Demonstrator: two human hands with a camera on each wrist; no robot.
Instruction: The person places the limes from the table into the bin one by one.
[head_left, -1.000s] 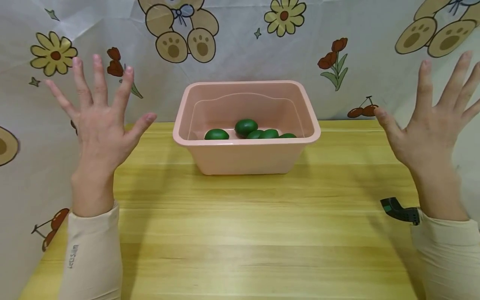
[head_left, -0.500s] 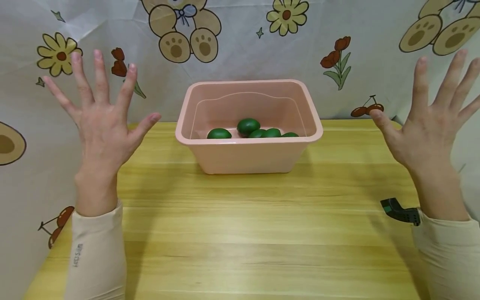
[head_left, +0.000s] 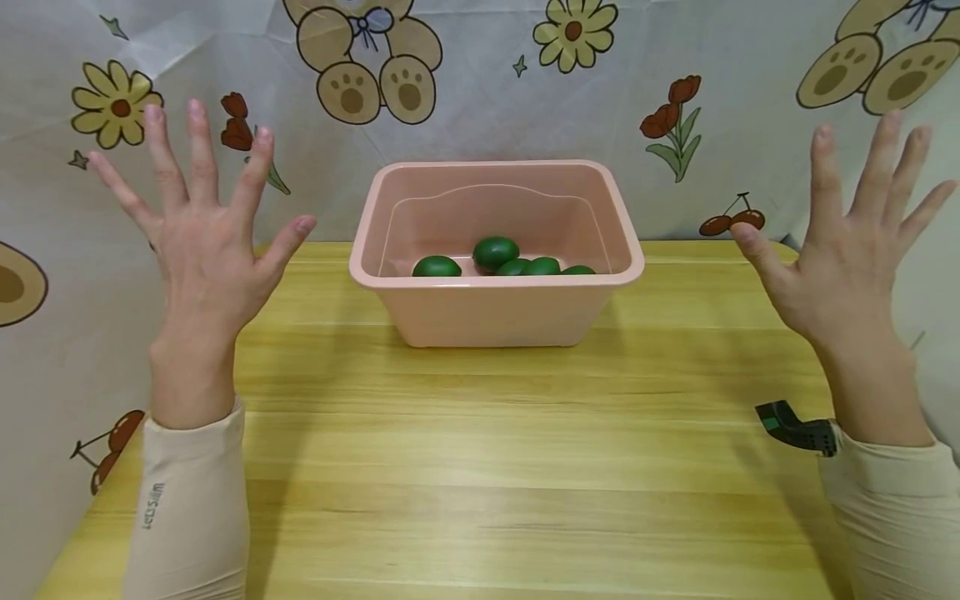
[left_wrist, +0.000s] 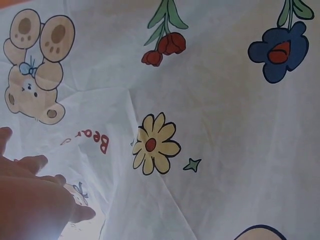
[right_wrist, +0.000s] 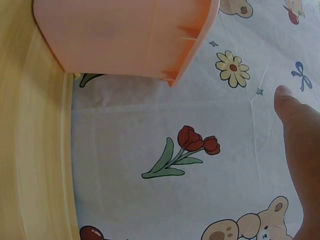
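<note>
A pink plastic tub [head_left: 495, 312] stands at the back middle of the table. Several smooth green egg-shaped objects [head_left: 496, 253] lie inside it, partly hidden by its front rim. To its left, my left hand [head_left: 210, 250] is raised with the fingers spread, touching nothing. My right hand [head_left: 851, 258] is held up the same way on the other side, its fingers also apart. The left wrist view catches part of the left hand [left_wrist: 35, 200] against patterned cloth. In the right wrist view, the right thumb [right_wrist: 295, 115] shows at the edge, with the tub's side [right_wrist: 125, 37] above.
The wooden table [head_left: 510, 467] extends forward from beneath the tub. Behind it hangs a pale cloth [head_left: 480, 83] printed with bears, flowers and cherries, which also covers the left side. A black curved band piece [head_left: 795, 427] juts from the right sleeve's cuff.
The right hand has shifted slightly left and its fingers have drawn a little closer together. The left hand stays nearly still. The whole scene shifted slightly to the right early on.
</note>
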